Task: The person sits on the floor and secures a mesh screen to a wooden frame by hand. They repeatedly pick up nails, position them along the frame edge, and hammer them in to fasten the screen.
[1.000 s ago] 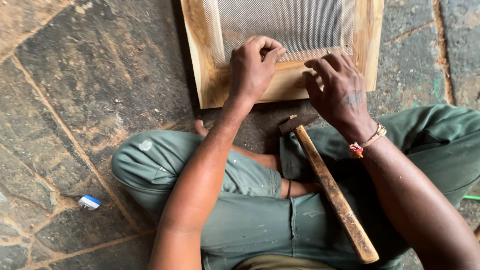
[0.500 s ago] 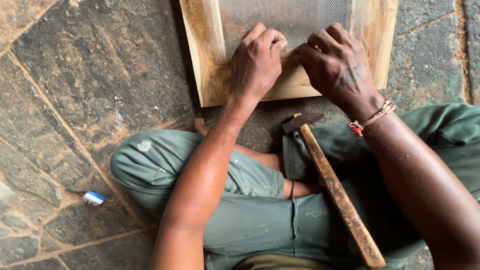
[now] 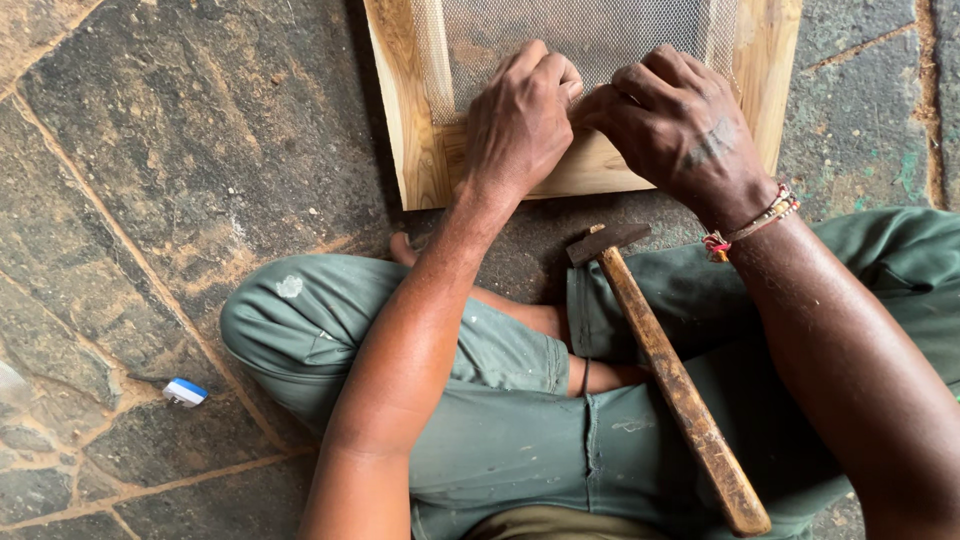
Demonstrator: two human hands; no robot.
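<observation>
Presently: left hand and right hand, fingers curled, pinching wire mesh onto wooden frame; keep mesh taut. Hammer at six o'clock, unheld.

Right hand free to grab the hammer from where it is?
Probably yes. The right hand rests on the wooden frame; the hammer lies uncovered across the lap just below that wrist.
</observation>
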